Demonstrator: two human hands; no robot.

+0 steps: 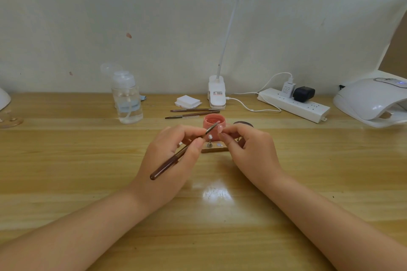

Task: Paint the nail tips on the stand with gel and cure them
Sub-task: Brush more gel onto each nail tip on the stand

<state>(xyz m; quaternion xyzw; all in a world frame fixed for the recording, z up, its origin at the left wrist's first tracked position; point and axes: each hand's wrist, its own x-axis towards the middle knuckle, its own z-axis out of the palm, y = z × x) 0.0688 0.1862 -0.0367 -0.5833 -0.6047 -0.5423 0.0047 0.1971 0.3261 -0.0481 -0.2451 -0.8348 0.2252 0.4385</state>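
Left fingers [199, 142] pinch a slim glossy brown brush [174, 158]; right fingers [229, 134] pinch an oval pale nail tip [220, 129].

The left hand [174, 149] pinches a brown brush [180, 154], its tip over the pink gel pot [214, 125]; the right hand [248, 149] holds a nail tip [219, 129] above the stand [214, 149] on the table [88, 160].

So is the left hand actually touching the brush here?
Touching. The head view shows the left hand pinching the brush between thumb and fingertips, the dark handle crossing the back of the hand, its tip reaching the pink gel pot.
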